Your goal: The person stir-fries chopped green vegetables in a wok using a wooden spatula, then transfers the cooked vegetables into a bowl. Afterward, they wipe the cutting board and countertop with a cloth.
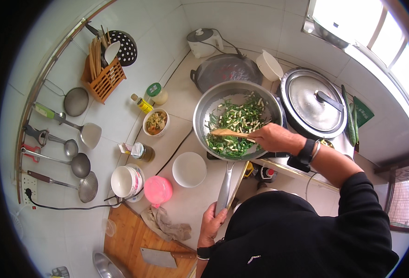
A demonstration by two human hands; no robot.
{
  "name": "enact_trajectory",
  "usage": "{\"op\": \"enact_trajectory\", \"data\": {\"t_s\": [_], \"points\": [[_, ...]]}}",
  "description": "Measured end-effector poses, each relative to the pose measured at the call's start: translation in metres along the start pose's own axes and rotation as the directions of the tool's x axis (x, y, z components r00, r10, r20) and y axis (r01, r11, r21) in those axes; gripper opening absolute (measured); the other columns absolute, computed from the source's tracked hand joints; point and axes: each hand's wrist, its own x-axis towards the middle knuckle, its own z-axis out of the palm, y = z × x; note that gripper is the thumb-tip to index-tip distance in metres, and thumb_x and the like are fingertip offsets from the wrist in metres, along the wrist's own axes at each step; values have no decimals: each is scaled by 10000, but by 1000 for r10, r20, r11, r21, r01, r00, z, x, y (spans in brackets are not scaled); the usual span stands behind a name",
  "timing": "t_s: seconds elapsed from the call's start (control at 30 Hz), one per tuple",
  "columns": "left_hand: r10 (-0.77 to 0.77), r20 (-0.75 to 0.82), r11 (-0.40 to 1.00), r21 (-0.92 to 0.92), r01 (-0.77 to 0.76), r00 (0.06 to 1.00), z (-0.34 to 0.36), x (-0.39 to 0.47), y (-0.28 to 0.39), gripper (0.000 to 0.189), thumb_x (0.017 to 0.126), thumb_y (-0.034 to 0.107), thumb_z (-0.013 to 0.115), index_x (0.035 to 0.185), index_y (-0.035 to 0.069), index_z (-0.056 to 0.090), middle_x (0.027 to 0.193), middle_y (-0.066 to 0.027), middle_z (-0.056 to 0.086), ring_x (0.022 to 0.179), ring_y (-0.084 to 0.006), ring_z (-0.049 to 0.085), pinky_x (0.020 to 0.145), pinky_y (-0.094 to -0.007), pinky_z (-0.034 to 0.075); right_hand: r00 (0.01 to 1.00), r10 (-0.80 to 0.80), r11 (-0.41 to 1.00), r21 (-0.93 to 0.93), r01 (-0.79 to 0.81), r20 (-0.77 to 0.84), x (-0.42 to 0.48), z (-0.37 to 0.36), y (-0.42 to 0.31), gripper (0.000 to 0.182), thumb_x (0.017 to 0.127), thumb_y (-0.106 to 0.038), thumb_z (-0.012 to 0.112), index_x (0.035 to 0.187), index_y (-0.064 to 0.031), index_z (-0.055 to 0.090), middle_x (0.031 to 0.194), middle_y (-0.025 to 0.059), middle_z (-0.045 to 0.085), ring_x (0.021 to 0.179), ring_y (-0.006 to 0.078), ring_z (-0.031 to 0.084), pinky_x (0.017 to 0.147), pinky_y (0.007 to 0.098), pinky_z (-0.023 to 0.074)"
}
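Note:
My left hand [211, 221] is wrapped around the metal handle [226, 189] of a large frying pan [201, 116]. In my right hand [273, 137] is a wooden spatula [230, 133], its blade down among the food on the pan's left side. Chopped green stalks [237, 113], mixed with small pale strips, cover much of the pan's floor. The pan sits on a dark cooker, mostly hidden beneath it. Just left of the pan handle stands a white bowl [189, 169] with nothing visible in it.
A large lidded pot [312, 100] stands right of the pan, and a dark griddle [227, 71] lies behind it. Leftward are a bowl of food [156, 122], a pink container [158, 190] and stacked bowls [122, 181]. A cleaver [159, 257] rests on the wooden board [128, 239]. A black cord [171, 158] crosses the counter.

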Motion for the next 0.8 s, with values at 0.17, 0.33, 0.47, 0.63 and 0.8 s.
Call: {"op": "enact_trajectory", "data": {"t_s": [0.17,0.33,0.47,0.63,0.8], "points": [[55,-27,998,-16,-56,998,-8,2,-1,333,952,149,622,1235,-12,554,720,4,498,596,-72,432,545,-209,332,992,109,989,108,-102,-60,23,-25,4,249,897,-131,573,1066,-77,748,831,200,703,755,358,688,717,416,546],[13,-55,1000,0,-13,998,-11,1,13,322,959,143,611,1238,-6,550,744,-7,514,597,-75,429,551,-212,343,996,85,964,257,-76,-24,48,5,17,268,870,-136,612,1096,-71,742,907,195,721,799,316,697,748,384,541],[-55,0,998,22,55,998,-17,2,20,317,966,147,609,1232,-3,522,766,6,507,625,-60,431,552,-195,349,957,126,944,264,-197,263,25,-18,4,278,861,-129,623,1109,-83,742,919,173,735,808,279,709,735,356,545],[-94,9,994,51,94,995,-16,7,25,317,974,150,597,1250,11,525,737,1,491,587,-63,409,520,-196,311,948,-91,994,87,68,304,3,-58,23,276,855,-143,641,1107,-158,752,926,112,743,814,280,707,724,364,550],[-99,-21,991,85,100,995,-13,5,29,322,977,168,594,1252,13,531,713,-3,488,559,-67,401,510,-201,303,936,86,926,-374,51,341,6,-102,10,234,837,-164,657,1018,-253,774,882,67,736,835,279,706,721,392,550]]}}
